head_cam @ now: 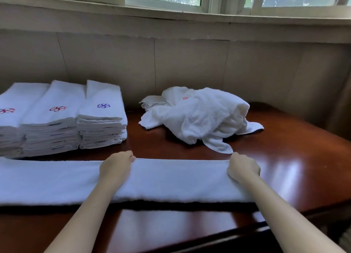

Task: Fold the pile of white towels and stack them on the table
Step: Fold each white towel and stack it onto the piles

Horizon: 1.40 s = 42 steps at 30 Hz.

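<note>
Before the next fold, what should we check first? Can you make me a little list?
1. Grip: the left hand holds the long towel at its far edge and the right hand holds its far right corner. Ok.
2. Towel lies flat and smooth on the table. Ok.
3. Towel's left end is straight: it runs out of the picture. Cannot tell.
4. Loose pile stays clear: one corner of it lies right by the right hand. Cannot tell if it touches.
5. Folded stacks are neat and upright, ready for one more. Ok.
</note>
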Each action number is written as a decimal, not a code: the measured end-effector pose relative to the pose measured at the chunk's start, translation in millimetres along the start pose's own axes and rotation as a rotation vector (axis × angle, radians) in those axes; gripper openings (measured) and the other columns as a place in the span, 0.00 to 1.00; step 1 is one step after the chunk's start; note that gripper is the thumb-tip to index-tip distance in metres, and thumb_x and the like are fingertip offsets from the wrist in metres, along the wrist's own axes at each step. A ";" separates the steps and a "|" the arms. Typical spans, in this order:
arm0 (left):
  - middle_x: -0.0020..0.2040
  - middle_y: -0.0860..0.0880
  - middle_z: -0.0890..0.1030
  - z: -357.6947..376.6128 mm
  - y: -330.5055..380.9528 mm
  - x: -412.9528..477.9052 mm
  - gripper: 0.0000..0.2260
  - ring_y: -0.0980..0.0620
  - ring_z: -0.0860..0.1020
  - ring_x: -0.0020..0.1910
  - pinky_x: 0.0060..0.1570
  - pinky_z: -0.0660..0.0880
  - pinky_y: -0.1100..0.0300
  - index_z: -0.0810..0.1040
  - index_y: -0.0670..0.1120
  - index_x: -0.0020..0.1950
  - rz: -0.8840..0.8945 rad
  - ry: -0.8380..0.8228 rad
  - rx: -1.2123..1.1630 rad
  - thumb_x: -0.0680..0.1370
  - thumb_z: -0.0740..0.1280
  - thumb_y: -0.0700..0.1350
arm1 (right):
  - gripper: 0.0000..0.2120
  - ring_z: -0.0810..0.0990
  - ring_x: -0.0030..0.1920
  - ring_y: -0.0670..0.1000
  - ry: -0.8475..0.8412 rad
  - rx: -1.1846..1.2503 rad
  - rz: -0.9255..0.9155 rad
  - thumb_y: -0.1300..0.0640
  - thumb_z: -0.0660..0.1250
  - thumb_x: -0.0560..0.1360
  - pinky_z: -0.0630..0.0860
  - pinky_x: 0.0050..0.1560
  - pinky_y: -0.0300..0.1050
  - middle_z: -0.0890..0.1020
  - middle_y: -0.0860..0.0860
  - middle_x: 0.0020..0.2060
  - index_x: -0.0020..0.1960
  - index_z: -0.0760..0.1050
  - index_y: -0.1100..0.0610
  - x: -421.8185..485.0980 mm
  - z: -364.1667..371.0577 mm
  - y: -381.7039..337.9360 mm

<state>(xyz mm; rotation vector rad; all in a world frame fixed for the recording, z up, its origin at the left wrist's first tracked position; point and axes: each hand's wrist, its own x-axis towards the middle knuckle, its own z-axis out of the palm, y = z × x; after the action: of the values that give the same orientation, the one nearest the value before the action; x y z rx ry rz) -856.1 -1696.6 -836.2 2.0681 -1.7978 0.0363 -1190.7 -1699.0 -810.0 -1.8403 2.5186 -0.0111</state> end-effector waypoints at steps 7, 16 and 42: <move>0.49 0.50 0.70 4.0 7.7 -4.6 0.09 0.50 0.68 0.51 0.36 0.66 0.58 0.70 0.47 0.52 0.000 0.100 0.110 0.80 0.61 0.53 | 0.16 0.72 0.59 0.57 0.251 -0.101 -0.009 0.61 0.58 0.77 0.71 0.48 0.47 0.70 0.54 0.59 0.64 0.65 0.55 -11.3 -0.3 -24.6; 0.53 0.51 0.80 -21.5 -29.4 -4.5 0.14 0.53 0.75 0.52 0.48 0.68 0.62 0.80 0.49 0.53 0.017 -0.146 -0.362 0.80 0.55 0.38 | 0.20 0.64 0.69 0.60 -0.259 0.237 -0.654 0.52 0.48 0.82 0.65 0.61 0.54 0.68 0.60 0.68 0.69 0.67 0.59 -88.1 7.8 -209.4; 0.79 0.51 0.46 -44.6 -111.2 -26.0 0.25 0.51 0.45 0.78 0.71 0.43 0.36 0.54 0.56 0.77 -0.316 -0.115 0.133 0.81 0.55 0.56 | 0.28 0.43 0.77 0.51 -0.134 0.213 -0.891 0.38 0.44 0.79 0.40 0.74 0.52 0.47 0.48 0.78 0.78 0.49 0.45 -101.7 46.2 -249.0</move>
<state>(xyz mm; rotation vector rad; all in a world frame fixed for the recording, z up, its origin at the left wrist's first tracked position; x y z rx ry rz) -743.7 -1647.7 -833.2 2.4724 -1.5451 -0.0538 -921.6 -1677.4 -850.1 -2.5518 1.3666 -0.1538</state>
